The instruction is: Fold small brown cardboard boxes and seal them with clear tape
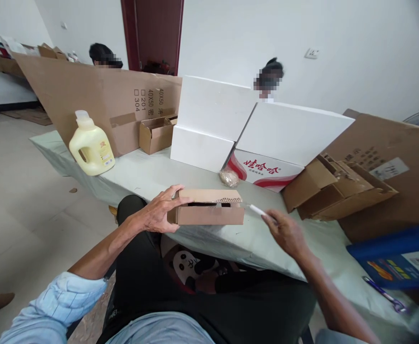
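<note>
A small brown cardboard box (211, 215) lies at the table's front edge. Along its side runs a slit with a ragged upper edge, and something dark shows inside. My left hand (162, 210) grips the box's left end, thumb and fingers spread around it. In my right hand (284, 231) is a slim tool with a white handle (257, 210). Its thin tip points at the box's right end; whether it touches, and what kind of tool it is, I cannot make out. A roll of clear tape (229, 178) sits just behind the box.
White cartons (213, 107) stand stacked at the back. A pale yellow jug (92, 145) and a small open carton (155, 135) are at left. Open cardboard boxes (338, 184), a blue container (395, 260) and purple-handled scissors (384, 294) lie right. Two people's heads show behind.
</note>
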Demonstrator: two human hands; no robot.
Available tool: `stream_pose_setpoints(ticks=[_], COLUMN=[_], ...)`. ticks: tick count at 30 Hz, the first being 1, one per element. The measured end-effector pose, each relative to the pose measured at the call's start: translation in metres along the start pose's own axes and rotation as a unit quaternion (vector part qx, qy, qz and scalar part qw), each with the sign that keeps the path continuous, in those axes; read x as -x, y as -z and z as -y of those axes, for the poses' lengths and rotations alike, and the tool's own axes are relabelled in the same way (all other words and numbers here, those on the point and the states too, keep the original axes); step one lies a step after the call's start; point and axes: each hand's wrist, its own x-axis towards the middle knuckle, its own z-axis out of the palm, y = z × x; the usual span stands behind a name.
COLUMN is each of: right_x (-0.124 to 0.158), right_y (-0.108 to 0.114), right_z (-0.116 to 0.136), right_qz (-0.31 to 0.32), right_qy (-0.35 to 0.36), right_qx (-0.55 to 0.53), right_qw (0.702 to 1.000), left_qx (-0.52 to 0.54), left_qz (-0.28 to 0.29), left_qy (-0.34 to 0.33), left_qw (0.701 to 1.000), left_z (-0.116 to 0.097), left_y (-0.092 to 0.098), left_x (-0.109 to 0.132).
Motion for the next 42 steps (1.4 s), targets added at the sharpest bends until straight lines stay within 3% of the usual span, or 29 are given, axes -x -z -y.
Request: stream_pose_setpoints(ticks=[4, 7, 10, 13, 16, 20, 25, 29, 32, 35, 38, 40, 42], right_x=[0.036, 0.037, 0.023, 0.013, 0.012, 0.018, 0.012, -0.007, -0.021, -0.032, -0.037, -0.038, -0.039], right_y=[-0.055, -0.069, -0.066, -0.058, -0.052, -0.045, -0.034, -0.032, -0.03, -0.028, -0.027, -0.028, -0.029], right_z=[-0.022, -0.01, 0.029, 0.076, 0.105, 0.115, 0.12, 0.12, 0.116, 0.112, 0.111, 0.111, 0.112], right_qz=[-0.076, -0.103, -0.131, -0.138, -0.142, -0.167, -0.092, -0.068, -0.051, -0.042, -0.03, -0.023, -0.023], right_qy=[-0.018, -0.026, -0.029, 0.025, 0.051, -0.004, 0.031, -0.021, -0.058, -0.071, -0.077, -0.078, -0.071], right_qx=[-0.006, -0.033, -0.11, -0.184, -0.203, -0.225, -0.257, -0.28, -0.309, -0.317, -0.321, -0.323, -0.313], right_qw=[0.997, 0.994, 0.985, 0.973, 0.968, 0.96, 0.962, 0.957, 0.948, 0.945, 0.943, 0.943, 0.947], left_qx=[-0.011, 0.013, 0.029, 0.016, 0.011, 0.023, 0.068, 0.118, 0.177, 0.187, 0.133, 0.078, 0.015], left_qz=[0.03, 0.026, 0.007, -0.023, -0.045, -0.058, -0.065, -0.051, -0.041, -0.115, -0.223, -0.203, -0.126], left_qy=[0.023, 0.011, 0.007, 0.003, -0.002, 0.028, 0.085, 0.16, 0.176, 0.156, 0.061, -0.017, -0.056], left_qw=[0.999, 1.0, 1.0, 1.0, 0.999, 0.998, 0.992, 0.979, 0.967, 0.963, 0.964, 0.976, 0.99], left_z=[0.001, 0.0, -0.003, -0.002, 0.002, 0.002, -0.002, 0.002, 0.01, 0.016, 0.02, 0.021, 0.021], left_y=[0.003, 0.007, 0.007, 0.001, -0.004, 0.0, 0.015, 0.026, 0.029, 0.026, 0.025, 0.027, 0.031], left_x=[-0.001, -0.004, -0.01, -0.015, -0.017, -0.023, -0.05, -0.073, -0.082, -0.084, -0.08, -0.077, -0.073])
